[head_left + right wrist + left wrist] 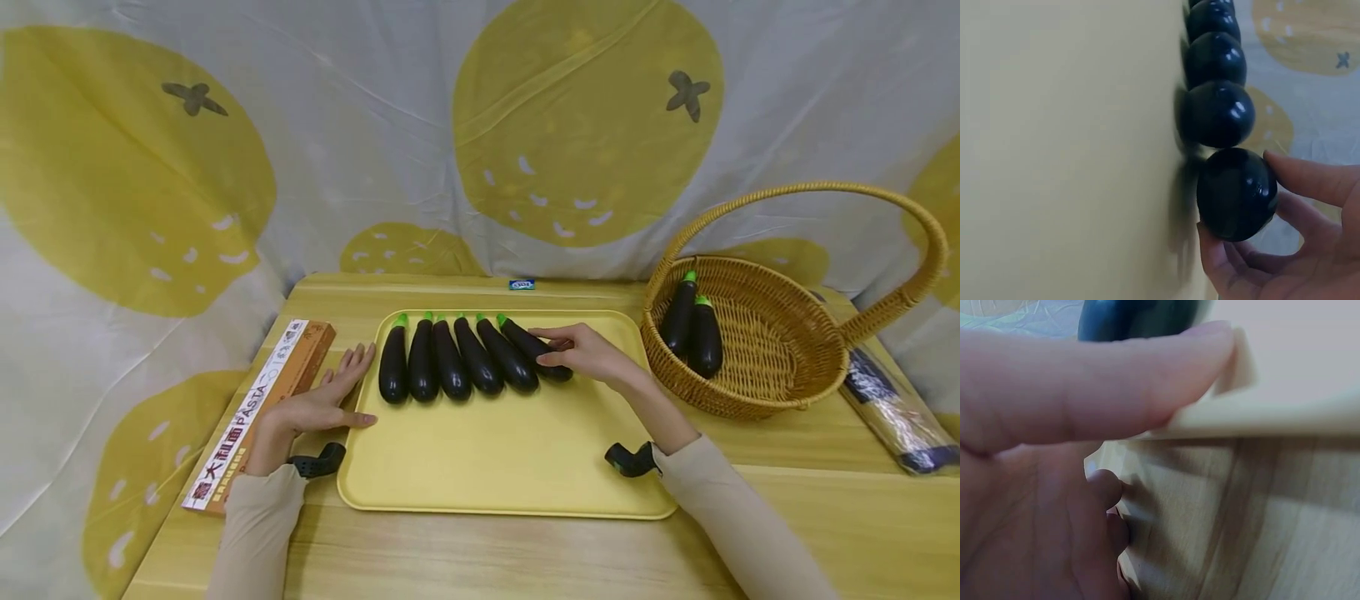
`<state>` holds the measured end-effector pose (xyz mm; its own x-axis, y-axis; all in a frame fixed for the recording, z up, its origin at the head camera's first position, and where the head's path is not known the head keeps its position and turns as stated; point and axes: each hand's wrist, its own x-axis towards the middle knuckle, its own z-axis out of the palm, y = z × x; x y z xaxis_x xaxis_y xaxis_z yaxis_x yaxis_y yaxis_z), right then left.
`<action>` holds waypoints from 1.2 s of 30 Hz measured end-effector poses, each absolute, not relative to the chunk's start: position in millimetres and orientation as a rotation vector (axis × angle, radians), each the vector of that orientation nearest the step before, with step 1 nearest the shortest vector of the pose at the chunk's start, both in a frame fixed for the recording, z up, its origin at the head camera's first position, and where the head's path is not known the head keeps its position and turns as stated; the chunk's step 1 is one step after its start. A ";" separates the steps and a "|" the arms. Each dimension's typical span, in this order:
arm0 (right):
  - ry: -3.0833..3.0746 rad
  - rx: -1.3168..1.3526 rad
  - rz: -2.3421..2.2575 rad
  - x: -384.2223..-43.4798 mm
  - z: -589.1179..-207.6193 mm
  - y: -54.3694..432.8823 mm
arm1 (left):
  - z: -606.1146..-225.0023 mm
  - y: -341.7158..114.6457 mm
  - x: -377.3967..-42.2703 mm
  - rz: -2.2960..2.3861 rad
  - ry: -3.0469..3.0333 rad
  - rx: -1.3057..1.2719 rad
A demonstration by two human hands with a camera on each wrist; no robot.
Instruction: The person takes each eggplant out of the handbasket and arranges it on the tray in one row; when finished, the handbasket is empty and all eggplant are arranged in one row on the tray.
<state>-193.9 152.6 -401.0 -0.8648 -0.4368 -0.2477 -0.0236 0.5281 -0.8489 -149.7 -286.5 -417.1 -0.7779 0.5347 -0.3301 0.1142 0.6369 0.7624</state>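
Observation:
On a yellow tray (pixel 487 458) several dark eggplants (pixel 453 367) with green stems lie side by side in a row. My right hand (pixel 581 350) grips the rightmost eggplant (pixel 517 336), which slants with its stem toward its neighbour. In the right wrist view, thumb and fingers (pixel 1310 178) stand on opposite sides of this eggplant (pixel 1235 194), by its round end. My left hand (pixel 322 400) is spread at the tray's left edge, fingers straight and thumb over the rim. The left wrist view shows that thumb (pixel 1116 384) lying along the tray's rim (pixel 1272 415).
A wicker basket (pixel 780 392) with a tall handle stands right of the tray, two eggplants (pixel 705 337) inside. An orange pasta box (pixel 258 417) lies at the left. A small blue packet (pixel 522 285) sits behind the tray, and a plastic-wrapped pack (pixel 892 408) lies beyond the basket.

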 end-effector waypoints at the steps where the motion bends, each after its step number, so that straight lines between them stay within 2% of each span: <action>1: 2.345 -0.374 -1.288 -194.9 -403.0 151.0 | -417.0 -286.2 -149.9 1.027 2.316 0.507; 13: 2.538 -0.456 -1.151 -186.8 -409.0 144.2 | -415.9 -285.0 -148.6 1.022 2.325 0.513; 28: 2.428 -0.580 -1.153 -183.4 -406.6 154.6 | -417.7 -286.3 -148.8 1.030 2.328 0.511; 36: 2.413 -0.591 -1.220 -181.3 -397.3 176.1 | -418.8 -285.8 -149.9 1.024 2.331 0.518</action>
<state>-181.3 176.1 -397.3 -0.8430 -0.5202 -0.1365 -0.1984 0.5367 -0.8201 -149.9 -285.8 -418.8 -0.7821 0.5358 -0.3181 0.1280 0.6378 0.7595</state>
